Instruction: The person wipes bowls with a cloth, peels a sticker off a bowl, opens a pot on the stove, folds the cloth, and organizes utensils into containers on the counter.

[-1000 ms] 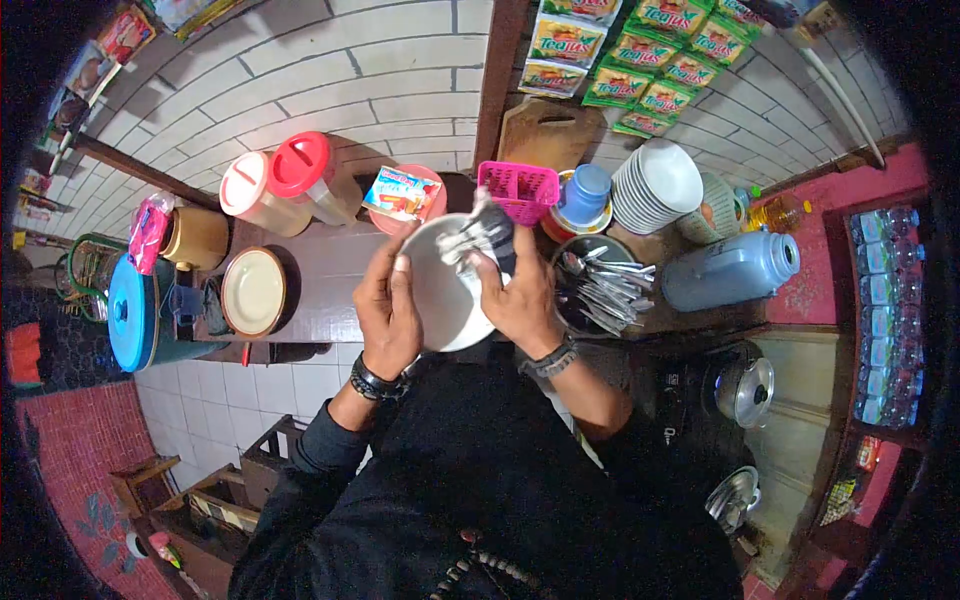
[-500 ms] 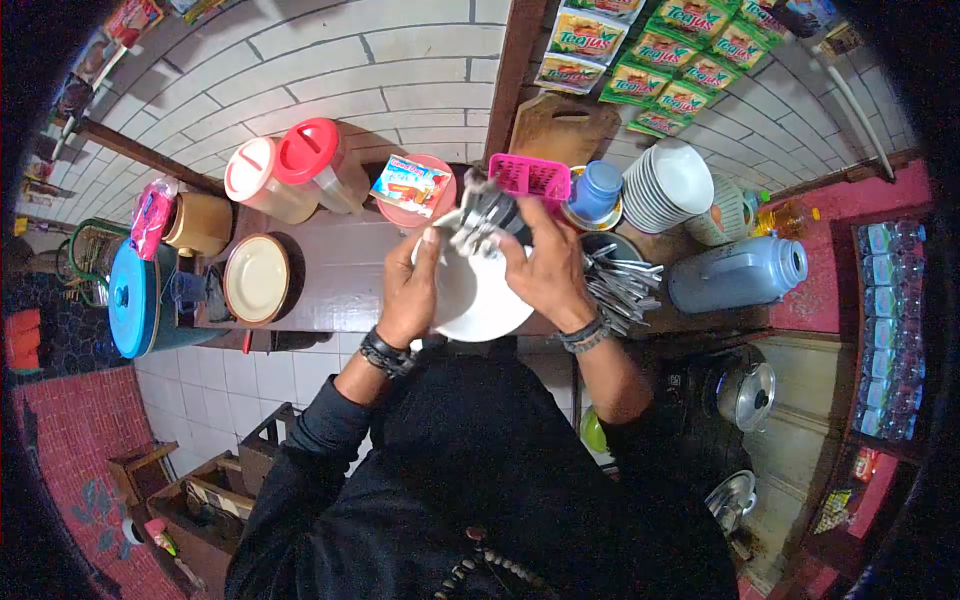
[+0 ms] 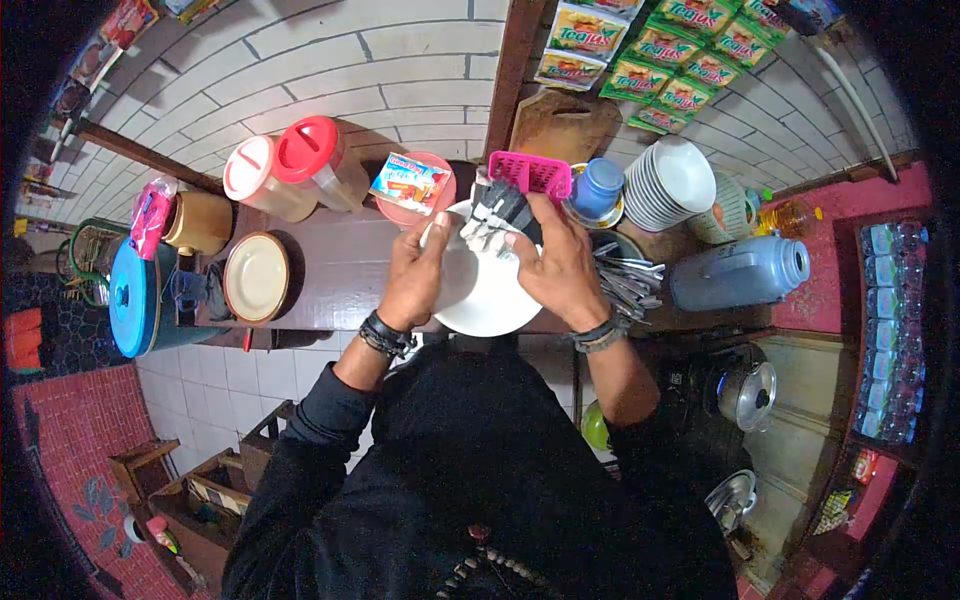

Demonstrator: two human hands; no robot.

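A white bowl (image 3: 485, 295) is held up over the counter's front edge, its inside facing me. My left hand (image 3: 412, 272) grips its left rim, thumb on top. A black, grey and white cloth (image 3: 498, 215) lies bunched over the far right part of the rim. My right hand (image 3: 562, 262) is closed on this cloth, pressing it against the bowl, with the fingers partly hidden behind. Just beyond the cloth stands a pink basket (image 3: 550, 178).
On the counter (image 3: 340, 265) are a cream plate (image 3: 257, 278), lidded pitchers (image 3: 310, 150), stacked white bowls (image 3: 675, 180), cutlery (image 3: 628, 280) and a blue thermos (image 3: 740, 274). A lidded pot (image 3: 748, 395) sits at the right, a blue-lidded bucket (image 3: 132, 298) at the left.
Both hands and the bowl have shifted slightly right in view since the earliest frame. The cloth has moved along the far rim and looks more spread. The camera view has shifted a little.
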